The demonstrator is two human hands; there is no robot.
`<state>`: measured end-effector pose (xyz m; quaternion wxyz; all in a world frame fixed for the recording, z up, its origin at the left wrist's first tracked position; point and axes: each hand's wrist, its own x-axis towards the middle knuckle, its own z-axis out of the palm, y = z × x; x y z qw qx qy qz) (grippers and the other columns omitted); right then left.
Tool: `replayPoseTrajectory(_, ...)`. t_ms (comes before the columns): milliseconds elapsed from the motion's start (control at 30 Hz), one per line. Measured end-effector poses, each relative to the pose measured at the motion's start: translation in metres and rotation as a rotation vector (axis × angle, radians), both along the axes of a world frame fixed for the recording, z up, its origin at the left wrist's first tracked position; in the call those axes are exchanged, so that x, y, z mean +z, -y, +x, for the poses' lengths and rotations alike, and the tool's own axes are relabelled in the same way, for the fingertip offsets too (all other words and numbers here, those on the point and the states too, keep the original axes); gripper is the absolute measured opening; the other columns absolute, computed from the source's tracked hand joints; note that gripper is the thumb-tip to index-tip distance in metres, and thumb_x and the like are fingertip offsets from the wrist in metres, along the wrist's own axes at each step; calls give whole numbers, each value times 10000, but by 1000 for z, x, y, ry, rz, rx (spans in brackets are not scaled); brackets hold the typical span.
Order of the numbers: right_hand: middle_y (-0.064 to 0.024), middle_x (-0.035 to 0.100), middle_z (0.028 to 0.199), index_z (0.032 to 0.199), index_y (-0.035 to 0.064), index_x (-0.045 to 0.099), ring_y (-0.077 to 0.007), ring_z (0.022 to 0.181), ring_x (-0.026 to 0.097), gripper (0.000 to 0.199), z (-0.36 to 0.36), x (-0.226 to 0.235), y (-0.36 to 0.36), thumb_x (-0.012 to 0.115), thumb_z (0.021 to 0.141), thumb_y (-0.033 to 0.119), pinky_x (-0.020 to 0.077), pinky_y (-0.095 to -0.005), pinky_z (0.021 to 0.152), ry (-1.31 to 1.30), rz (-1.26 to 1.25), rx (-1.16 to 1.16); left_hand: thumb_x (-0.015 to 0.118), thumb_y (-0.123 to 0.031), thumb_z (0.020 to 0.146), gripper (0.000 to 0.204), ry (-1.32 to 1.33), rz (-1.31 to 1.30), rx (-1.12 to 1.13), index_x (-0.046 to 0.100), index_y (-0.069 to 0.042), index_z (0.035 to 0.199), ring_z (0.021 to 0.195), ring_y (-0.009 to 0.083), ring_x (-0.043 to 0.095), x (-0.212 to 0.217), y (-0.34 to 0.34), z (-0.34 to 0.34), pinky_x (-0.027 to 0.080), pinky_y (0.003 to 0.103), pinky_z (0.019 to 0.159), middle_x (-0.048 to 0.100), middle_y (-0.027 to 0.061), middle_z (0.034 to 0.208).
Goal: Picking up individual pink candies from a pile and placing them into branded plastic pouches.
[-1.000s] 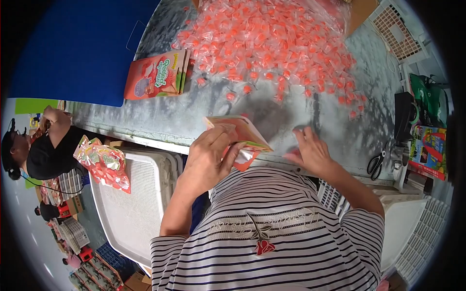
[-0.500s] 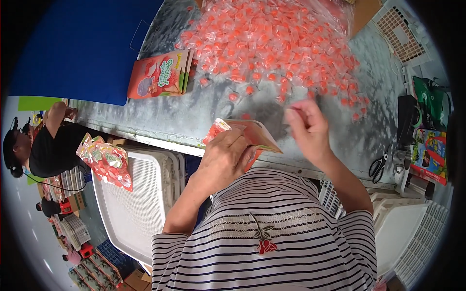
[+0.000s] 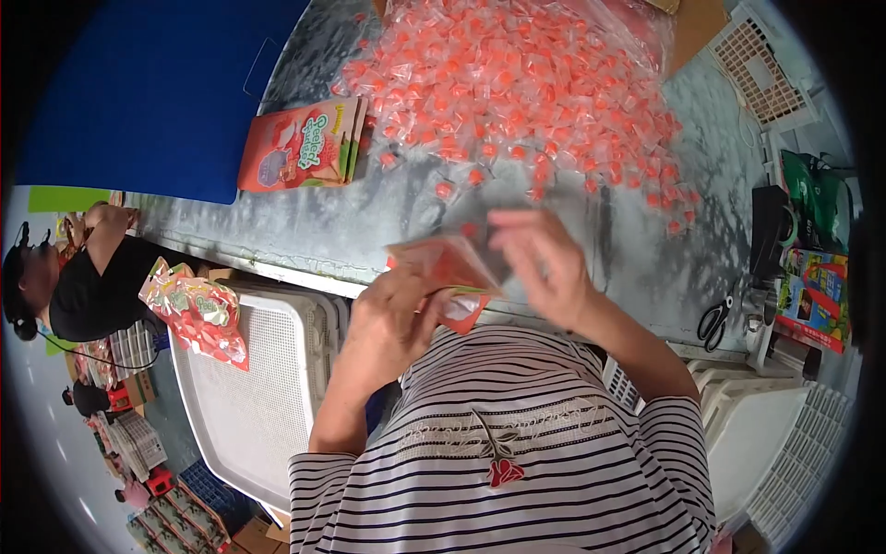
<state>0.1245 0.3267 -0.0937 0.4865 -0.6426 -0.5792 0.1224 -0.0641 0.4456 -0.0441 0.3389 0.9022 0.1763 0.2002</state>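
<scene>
My left hand (image 3: 392,319) is closed around the lower part of a red candy pouch (image 3: 448,263) with green on its edge, holding it tilted at the table's near edge. Just right of the pouch's mouth is my right hand (image 3: 549,272), its fingers apart and slightly blurred, with nothing visible in them. Beyond both hands spreads a big heap of individually wrapped orange-red candies (image 3: 508,83). A few loose candies (image 3: 444,189) lie at the heap's near side. To the left, a small stack of flat printed pouches (image 3: 295,148) rests on the table.
A filled pouch (image 3: 196,309) lies on stacked white trays (image 3: 245,397) at my left. Black scissors (image 3: 714,323) lie at the table's right edge, near colourful packages (image 3: 812,295). A blue panel (image 3: 138,92) covers the far left. A co-worker in black (image 3: 101,286) stands leftward.
My right hand has moved left to the pouch's mouth, and its fingers have spread from a pinch. The pouch and my left hand have shifted slightly left and down.
</scene>
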Motion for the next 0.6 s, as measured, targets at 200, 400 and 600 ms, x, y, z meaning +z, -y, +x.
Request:
replayPoseTrajectory(200, -176, 523, 1259, 1228, -3, 498, -354, 1177, 477, 416, 63, -59, -23, 622, 848, 117, 349, -441, 1036, 284, -176, -250, 699, -29, 812, 104, 78, -107, 218, 634, 29, 869, 670, 145, 581, 23, -6, -24, 448, 251, 615, 646, 91, 807)
replayPoseTrajectory(400, -147, 473, 1313, 1250, 0, 485, -338, 1233, 416, 496, 66, -94, -38, 668, 806, 124, 348, -446, 1029, 533, -222, -204, 697, -36, 818, 104, 74, -136, 235, 636, 31, 867, 669, 152, 580, 20, -3, -22, 458, 259, 632, 645, 85, 794)
replayPoseTrajectory(600, -131, 510, 1241, 1214, -6, 508, -324, 1175, 455, 484, 36, -84, -13, 691, 777, 95, 389, -423, 980, 441, -245, -131, 705, -47, 819, 111, 76, -155, 261, 635, 26, 863, 671, 140, 572, 15, -5, -24, 455, 254, 621, 640, 74, 793)
